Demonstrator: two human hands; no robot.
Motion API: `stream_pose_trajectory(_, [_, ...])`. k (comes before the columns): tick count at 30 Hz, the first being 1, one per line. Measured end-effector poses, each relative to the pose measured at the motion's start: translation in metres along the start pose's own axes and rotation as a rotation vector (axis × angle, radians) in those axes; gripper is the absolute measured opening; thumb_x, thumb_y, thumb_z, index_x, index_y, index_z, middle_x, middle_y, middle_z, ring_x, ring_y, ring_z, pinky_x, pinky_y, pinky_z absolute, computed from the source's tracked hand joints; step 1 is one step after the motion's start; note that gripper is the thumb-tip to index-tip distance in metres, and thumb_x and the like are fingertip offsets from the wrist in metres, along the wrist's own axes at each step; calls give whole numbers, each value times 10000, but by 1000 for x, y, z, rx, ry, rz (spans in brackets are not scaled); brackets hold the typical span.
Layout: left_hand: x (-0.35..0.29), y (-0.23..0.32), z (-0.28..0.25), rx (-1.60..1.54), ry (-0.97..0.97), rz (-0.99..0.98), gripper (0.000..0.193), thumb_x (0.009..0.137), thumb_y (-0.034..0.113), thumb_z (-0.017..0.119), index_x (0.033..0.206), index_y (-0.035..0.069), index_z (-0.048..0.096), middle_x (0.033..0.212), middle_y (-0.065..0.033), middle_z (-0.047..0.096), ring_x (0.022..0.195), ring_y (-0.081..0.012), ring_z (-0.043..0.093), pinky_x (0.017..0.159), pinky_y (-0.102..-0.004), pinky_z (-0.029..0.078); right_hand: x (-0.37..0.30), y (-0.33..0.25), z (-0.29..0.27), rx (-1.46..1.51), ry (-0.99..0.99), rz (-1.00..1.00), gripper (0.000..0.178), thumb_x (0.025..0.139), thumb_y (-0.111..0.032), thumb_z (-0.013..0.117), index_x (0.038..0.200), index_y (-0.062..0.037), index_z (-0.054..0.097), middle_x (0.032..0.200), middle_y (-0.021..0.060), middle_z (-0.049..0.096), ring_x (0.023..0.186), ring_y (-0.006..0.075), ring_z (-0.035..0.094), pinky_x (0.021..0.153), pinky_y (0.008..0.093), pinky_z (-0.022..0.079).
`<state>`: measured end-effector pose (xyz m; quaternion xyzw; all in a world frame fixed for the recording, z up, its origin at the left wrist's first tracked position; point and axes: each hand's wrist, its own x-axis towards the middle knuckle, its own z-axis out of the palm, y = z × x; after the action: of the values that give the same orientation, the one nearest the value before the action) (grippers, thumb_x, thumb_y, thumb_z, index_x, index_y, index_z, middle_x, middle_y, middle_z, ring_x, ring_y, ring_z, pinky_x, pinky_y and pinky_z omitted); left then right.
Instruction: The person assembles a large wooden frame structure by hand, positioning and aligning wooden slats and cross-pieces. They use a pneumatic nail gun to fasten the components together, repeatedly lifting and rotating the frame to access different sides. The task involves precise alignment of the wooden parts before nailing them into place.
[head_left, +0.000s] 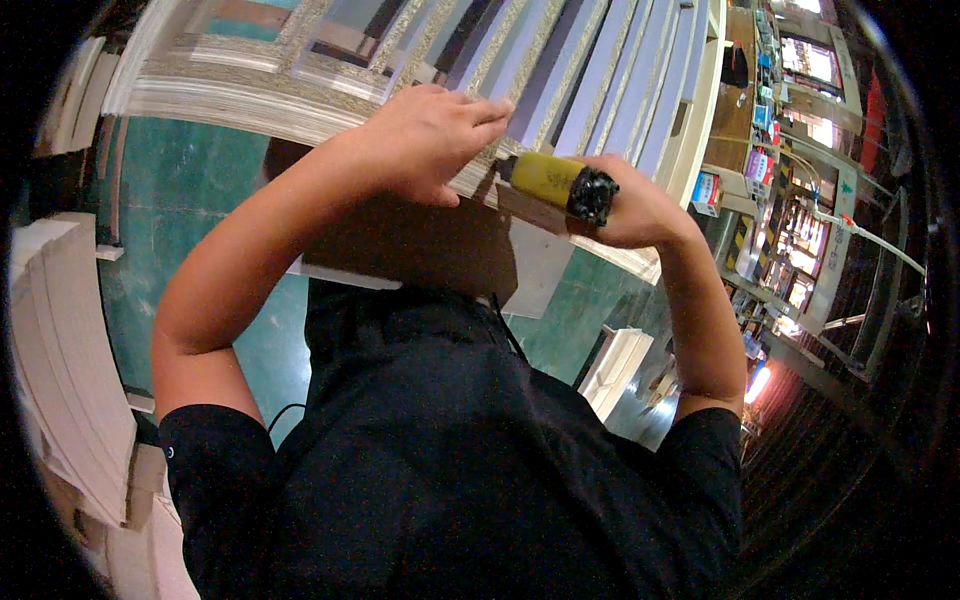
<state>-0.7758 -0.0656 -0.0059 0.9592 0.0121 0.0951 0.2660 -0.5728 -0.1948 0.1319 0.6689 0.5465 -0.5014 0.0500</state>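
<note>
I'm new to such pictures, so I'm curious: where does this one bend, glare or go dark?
All in the head view: the wooden frame looks bowed and the corners go black, fisheye-style; bright openings at right glare white; the green floor shines; the black shirt looks dim and grainy.

The wooden slats (pixel 524 50) look rough and speckled.

No txt legible. Approx 2 o'clock: blue-red-white box (pixel 706 190) & purple-white box (pixel 758 166), printing too sm. to read. Approx 2:30: green mark (pixel 847 187), unreadable, on pale panel (pixel 833 250).
</note>
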Motion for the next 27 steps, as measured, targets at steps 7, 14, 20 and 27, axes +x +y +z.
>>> stream_pose_trajectory(7, [-52,-46,-46,183,57,-95,1170,461,359,939,1471,90,412,1603,-92,326,1490,-342,261,1213,-551,222,11,-12,0,-34,-6,-93,308,767,-148,758,1011,-2,639,864,200,688,820,307,693,748,389,525])
stream_pose_trajectory(14, [-62,-66,-43,34,108,-20,1007,505,344,933,1390,89,525,1546,-81,432,1336,-259,502,1038,-435,418,61,-65,12,120,112,-241,367,788,-75,743,1128,28,652,970,141,718,848,192,642,799,338,535])
stream_pose_trajectory(20, [-65,-61,-42,47,89,-82,959,527,389,924,1357,91,547,1533,-70,452,1279,-249,555,992,-423,457,76,-94,4,44,53,-159,373,802,-83,745,1148,18,649,973,134,720,850,181,641,809,331,533])
stream_pose_trajectory(27, [-65,-63,-44,58,48,-78,959,536,406,925,1361,98,544,1541,-76,440,1274,-257,557,986,-428,461,73,-97,4,60,53,-141,400,800,-110,764,1160,18,644,1014,157,713,894,210,651,844,350,528])
